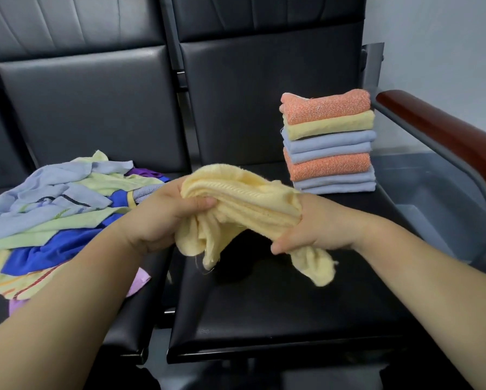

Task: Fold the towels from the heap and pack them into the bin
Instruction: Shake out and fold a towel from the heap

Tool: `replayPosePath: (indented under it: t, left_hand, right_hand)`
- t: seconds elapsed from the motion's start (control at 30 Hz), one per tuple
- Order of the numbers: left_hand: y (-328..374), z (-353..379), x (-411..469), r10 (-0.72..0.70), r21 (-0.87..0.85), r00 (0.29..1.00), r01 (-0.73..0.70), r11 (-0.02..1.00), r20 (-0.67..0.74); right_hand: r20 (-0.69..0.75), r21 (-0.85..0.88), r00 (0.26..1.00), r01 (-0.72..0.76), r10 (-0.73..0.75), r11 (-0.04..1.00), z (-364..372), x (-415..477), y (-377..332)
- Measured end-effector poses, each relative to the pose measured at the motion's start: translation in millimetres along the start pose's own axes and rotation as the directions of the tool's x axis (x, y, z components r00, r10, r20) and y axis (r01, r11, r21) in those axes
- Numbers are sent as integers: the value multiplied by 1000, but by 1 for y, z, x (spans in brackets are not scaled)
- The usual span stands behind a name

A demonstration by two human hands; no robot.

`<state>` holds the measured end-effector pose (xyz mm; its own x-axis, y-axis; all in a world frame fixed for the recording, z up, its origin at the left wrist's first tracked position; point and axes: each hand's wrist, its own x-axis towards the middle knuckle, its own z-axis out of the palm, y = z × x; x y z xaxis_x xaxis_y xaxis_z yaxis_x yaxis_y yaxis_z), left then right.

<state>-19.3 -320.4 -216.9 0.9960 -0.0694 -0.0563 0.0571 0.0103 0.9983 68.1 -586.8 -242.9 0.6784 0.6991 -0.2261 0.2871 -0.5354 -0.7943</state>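
The black seat (264, 319) lies bare toward its front edge at 6 o'clock, the heap of towels (53, 215) sprawls at 9, the grey bin (433, 192) sits at 3 past the armrest (447, 136), the folded stack (330, 142) stands at 1, and at centre the left hand (163, 220) and right hand (320, 229) each clutch the crumpled yellow towel (244, 198).

The crumpled pale yellow terry towel (244, 198) at centre is plain. The loose heap of thin cloths (53, 209) at left mixes pale blue, light green, royal blue, lilac and red-striped yellow. The stack of folded towels (329, 142) at right runs, from the top, flecked orange, pale yellow, pale blue, flecked orange, pale blue. The padded seats (264, 305) are black, the curved wooden armrest (447, 136) is reddish brown, and the plastic bin (419, 187) is grey.
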Motion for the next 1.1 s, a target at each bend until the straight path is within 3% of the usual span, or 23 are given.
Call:
replayPosePath:
  t: [0.07, 0.17, 0.23, 0.3, 0.33, 0.37, 0.43, 0.53, 0.63, 0.73, 0.8, 0.87, 0.93, 1.0, 1.03, 1.1]
  left_hand:
    - [-2, 3, 2, 1, -59, 1000, -2, 998, -17]
    - [-2, 7, 3, -7, -71, 999, 10, 997, 45]
    - [-2, 8, 1, -13, 200, 990, -15, 980, 138]
    - [-2, 7, 0, -65, 658, 988, -46, 752, 143]
    - [-3, 7, 0, -74, 763, 991, -36, 646, 109]
    - [-4, 6, 1, -73, 781, 994, -20, 625, 84]
    - [-6, 4, 1, -53, 661, 996, -3, 750, 66]
    - [-2, -3, 0, 5, 268, 1000, -3, 963, -8]
    - [-2, -8, 3, -3, -59, 999, 0, 998, -50]
    - [1, 7, 2, -13, -88, 999, 9, 996, -41]
    - [6, 17, -2, -19, 31, 999, 20, 999, -26]
    - [10, 21, -5, -9, 388, 1000, -3, 921, 29]
    - [7, 17, -4, -67, 721, 996, 6, 693, 56]
    - [4, 14, -3, -91, 861, 996, 59, 504, -16]
    - [1, 9, -1, -84, 872, 995, 83, 483, -48]
    - [1, 5, -2, -67, 753, 995, 99, 650, -73]
  right_hand:
    - [14, -238, 996, -86, 92, 967, 3, 1, -2]
    - [-20, -294, 996, -85, 82, 952, 6, 5, -2]
    - [-71, -248, 996, -65, 48, 967, 0, 7, 3]
    - [-118, -137, 993, -39, 23, 990, -6, 4, 4]
    - [-141, -70, 990, -8, -2, 998, -8, 2, 3]
    - [-159, -4, 987, 38, -38, 999, -8, -1, 1]
    - [-187, 123, 977, 126, -101, 984, -6, -3, -2]
    - [-94, 249, 986, 156, -136, 956, -6, -5, -6]
    - [-9, -26, 1000, 22, -22, 999, -2, -6, -6]
    - [-18, -273, 998, -62, 59, 960, 5, -2, -8]
    - [-69, -288, 997, -63, 45, 956, 4, 2, -9]
    - [-157, -258, 988, -44, 4, 965, -3, 4, -9]
    - [-204, -151, 979, -6, -25, 988, -9, 2, -8]
    - [-197, 0, 980, 40, -39, 999, -8, 0, -8]
    - [-190, 80, 981, 59, -43, 995, -5, -1, -8]
    - [-170, 227, 985, 81, -42, 971, 0, -1, -7]
